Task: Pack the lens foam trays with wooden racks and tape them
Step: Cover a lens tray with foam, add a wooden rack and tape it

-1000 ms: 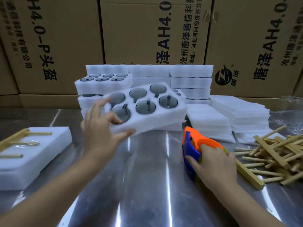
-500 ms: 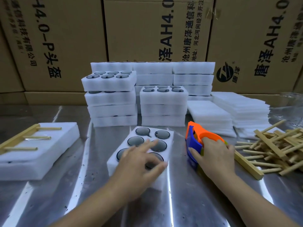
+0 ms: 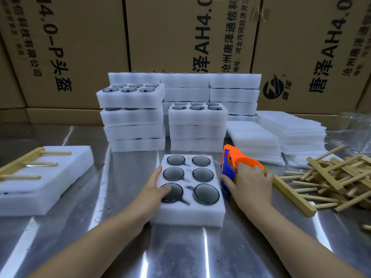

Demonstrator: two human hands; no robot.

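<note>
A white foam lens tray [image 3: 189, 211] with several dark round lenses lies flat on the steel table in front of me. My left hand [image 3: 154, 189] rests on the tray's left edge, thumb over the near-left lens. My right hand [image 3: 249, 183] grips an orange and blue tape dispenser [image 3: 232, 159] standing just right of the tray. Loose wooden racks [image 3: 339, 177] are heaped at the right. At the left, another foam tray [image 3: 50, 181] carries a wooden rack [image 3: 24, 163] on top.
Stacks of foam lens trays [image 3: 136, 117] stand behind the near tray, with piles of thin foam sheets [image 3: 289, 133] to their right. Printed cardboard boxes [image 3: 180, 37] wall off the back. The steel table [image 3: 180, 253] reflects light near me.
My left hand brought the lens tray down from the air onto the table and turned it lengthwise toward me. My right hand stayed on the tape dispenser.
</note>
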